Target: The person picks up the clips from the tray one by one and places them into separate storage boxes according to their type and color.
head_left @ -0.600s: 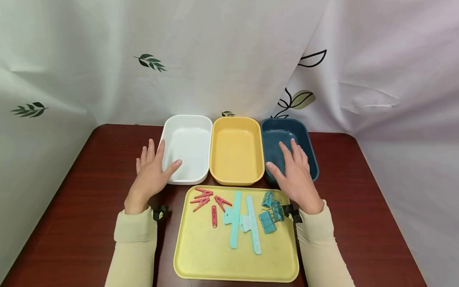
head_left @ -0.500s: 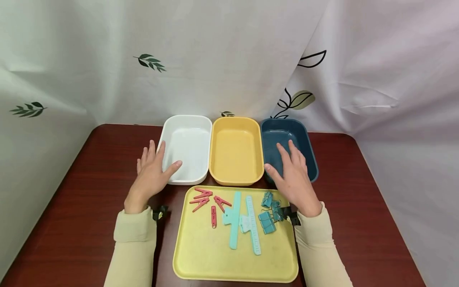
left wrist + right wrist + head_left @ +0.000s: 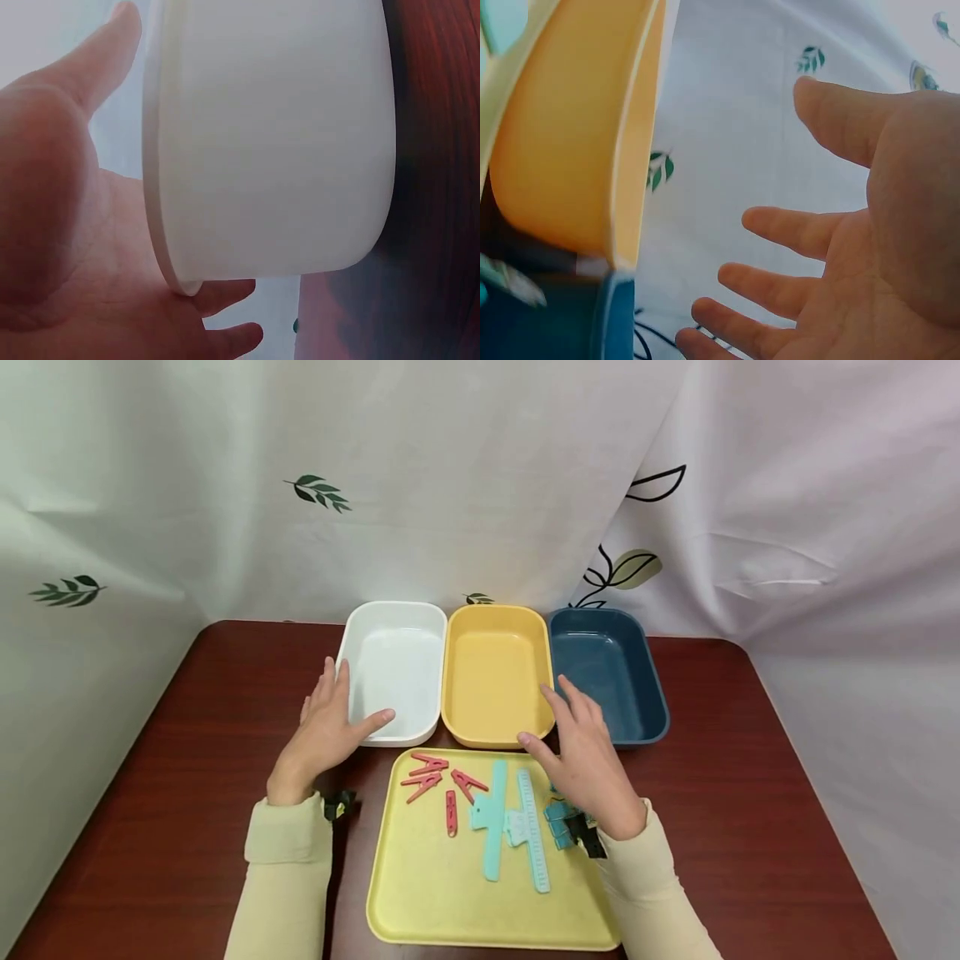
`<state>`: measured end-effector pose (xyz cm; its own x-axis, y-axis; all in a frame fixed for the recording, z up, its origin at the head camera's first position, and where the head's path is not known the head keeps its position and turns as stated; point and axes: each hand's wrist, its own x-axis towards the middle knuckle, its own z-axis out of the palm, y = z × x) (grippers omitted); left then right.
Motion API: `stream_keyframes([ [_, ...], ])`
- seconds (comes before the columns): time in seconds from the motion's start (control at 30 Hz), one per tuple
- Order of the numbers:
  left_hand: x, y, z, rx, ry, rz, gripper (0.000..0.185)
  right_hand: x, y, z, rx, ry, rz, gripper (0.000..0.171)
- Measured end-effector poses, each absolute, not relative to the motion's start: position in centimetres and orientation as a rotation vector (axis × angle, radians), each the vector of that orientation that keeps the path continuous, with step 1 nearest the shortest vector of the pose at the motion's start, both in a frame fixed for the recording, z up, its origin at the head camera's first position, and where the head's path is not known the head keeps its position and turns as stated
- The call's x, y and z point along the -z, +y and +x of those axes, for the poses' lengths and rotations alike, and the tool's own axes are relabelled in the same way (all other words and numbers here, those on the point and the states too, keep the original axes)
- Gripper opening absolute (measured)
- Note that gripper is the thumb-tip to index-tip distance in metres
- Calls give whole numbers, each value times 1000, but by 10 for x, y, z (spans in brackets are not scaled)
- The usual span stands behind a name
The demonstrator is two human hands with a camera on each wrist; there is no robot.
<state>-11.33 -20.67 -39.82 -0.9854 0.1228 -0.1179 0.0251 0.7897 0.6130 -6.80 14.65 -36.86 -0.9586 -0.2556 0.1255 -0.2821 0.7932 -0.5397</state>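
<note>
Your right hand (image 3: 588, 768), fingers spread and holding nothing, hovers over the yellow tray's (image 3: 420, 893) far right corner, teal binder clips (image 3: 557, 821) directly beneath it, nearer than your flat, empty left hand (image 3: 324, 735).

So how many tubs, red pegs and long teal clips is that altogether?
Tubs: 3, white, yellow, blue
Red pegs: 4
Long teal clips: 2
Total: 9
</note>
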Motion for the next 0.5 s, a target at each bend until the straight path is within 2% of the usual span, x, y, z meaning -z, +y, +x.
stream_keyframes([
  [0.5, 402, -207, -114, -945, 2874, 127, 136, 378, 109, -53, -894, -2991, 566, 74],
])
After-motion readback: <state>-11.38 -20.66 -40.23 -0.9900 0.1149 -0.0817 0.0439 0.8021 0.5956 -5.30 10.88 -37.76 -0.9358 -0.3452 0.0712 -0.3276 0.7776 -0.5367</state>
